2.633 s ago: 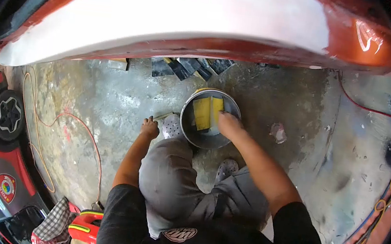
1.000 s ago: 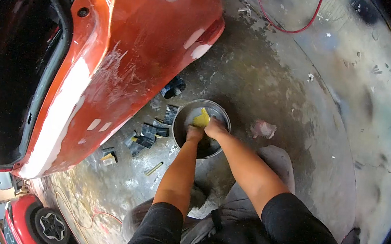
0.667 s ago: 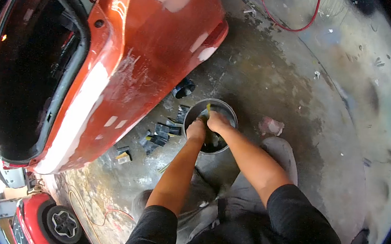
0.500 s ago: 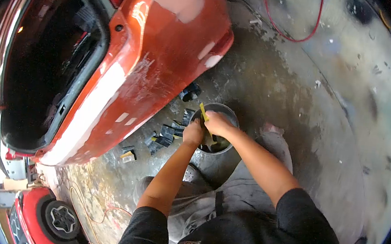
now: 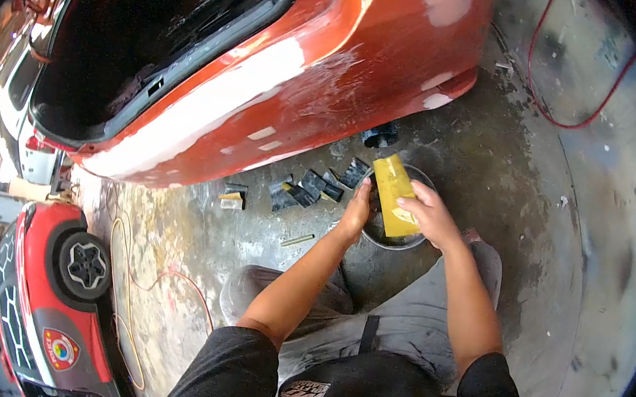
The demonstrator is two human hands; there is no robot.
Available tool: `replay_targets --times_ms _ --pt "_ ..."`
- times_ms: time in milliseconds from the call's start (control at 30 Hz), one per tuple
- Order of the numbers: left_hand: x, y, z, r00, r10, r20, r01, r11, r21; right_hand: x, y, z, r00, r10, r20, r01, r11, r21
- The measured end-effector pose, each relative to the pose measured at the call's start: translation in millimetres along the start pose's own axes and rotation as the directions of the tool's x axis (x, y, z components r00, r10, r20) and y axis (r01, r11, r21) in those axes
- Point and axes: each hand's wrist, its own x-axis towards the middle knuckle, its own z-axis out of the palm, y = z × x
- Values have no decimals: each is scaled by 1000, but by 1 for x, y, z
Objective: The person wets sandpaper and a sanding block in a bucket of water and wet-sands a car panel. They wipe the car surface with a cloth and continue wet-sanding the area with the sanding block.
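My right hand [image 5: 437,219] grips a yellow flat piece [image 5: 390,187] by its right edge, with the thumb across its face. The piece is roughly rectangular, has shiny wet-looking patches and is tilted over a round bucket [image 5: 400,246]. My left hand [image 5: 357,212] is at the bucket's left side, fingers stretched upward, close to the piece's left edge but apart from it. Several dark folded sheets [image 5: 305,191], some with yellowish parts, lie on the floor left of the bucket. The piece and my hands hide much of the bucket's inside.
An orange car body [image 5: 378,73] with pale patches stands ahead, above the sheets. A small block [image 5: 232,199] and a thin stick [image 5: 297,240] lie on the floor. Hoses [image 5: 126,287] run at the left, a red cable [image 5: 566,125] at upper right. A red car [image 5: 54,279] stands lower left.
The yellow piece has turned from edge-on to broad face up and has risen out of the bucket. My left hand has let go of it. The camera view has shifted.
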Motion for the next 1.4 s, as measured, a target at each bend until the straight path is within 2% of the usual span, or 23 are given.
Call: replay_targets --times_ms 67,100,200,267,333,433,533,600,633,667,700,733,800,833,867,933,1000,1067,1133,1200,1267,1400 --pt "-19 22 4 989 -127 82 137 981 -136 -12 -37 -8 984 118 133 -151 948 280" --pt "-31 35 9 974 -184 130 207 958 -199 -13 -46 -10 980 117 159 -172 900 400" --pt "-45 49 13 965 -59 256 131 953 -272 0 -37 -33 984 131 117 -163 930 329" --pt "-36 40 5 979 14 205 53 946 -319 8 -27 -47 987 153 43 -159 956 248" --pt "-44 48 4 991 -11 131 55 940 -337 9 -29 -52 982 187 28 -188 944 273" --pt "-52 54 8 983 125 137 -71 935 -348 16 -18 -50 980 195 36 -198 959 203" --pt "-55 55 13 984 155 83 -121 940 -319 22 -4 -34 986 120 -113 -119 993 14" --pt "-50 49 10 991 120 53 -100 954 -282 27 16 -27 999 14 -52 -23 982 -189" --pt "-49 48 11 991 124 55 -104 955 -278 19 3 -9 1000 19 -11 -21 969 -246" --pt "-48 46 12 990 127 58 -106 957 -272 16 -4 2 983 163 79 -128 933 -336" --pt "-50 46 18 975 206 84 -172 938 -301 10 -4 17 995 42 94 16 843 -538" --pt "-49 43 16 976 214 27 -204 957 -204 4 -4 31 989 -72 133 146 691 -708" --pt "-45 40 10 966 245 -76 -246 969 0 -4 -7 45 977 -26 211 167 708 -687" --pt "-44 40 6 962 235 -141 -223 970 99 -5 0 48 967 -99 236 243 646 -724" --pt "-44 39 0 921 369 -122 -358 928 100 -5 4 46 964 -66 256 215 760 -614" --pt "-63 64 -18 910 408 -73 -362 868 340 1 0 40 951 -13 310 130 923 -361" --pt "-75 74 -42 890 456 -2 -383 750 540 10 7 28 958 -53 283 144 939 -312" --pt "-110 109 -48 887 457 66 -288 436 853 24 20 16 977 107 183 -49 953 -299" --pt "-120 118 -63 890 451 67 -261 385 885 33 23 3 982 181 47 -130 839 -528" --pt "-116 121 -71 877 480 -18 -180 364 914 49 69 -19 996 83 -33 -82 700 -710" --pt "-116 128 -67 880 472 -53 -84 264 961 51 80 -24 989 114 -90 -141 592 -794" --pt "-124 124 -53 863 505 23 -143 200 969 46 107 -8 968 239 -72 -167 404 -899"
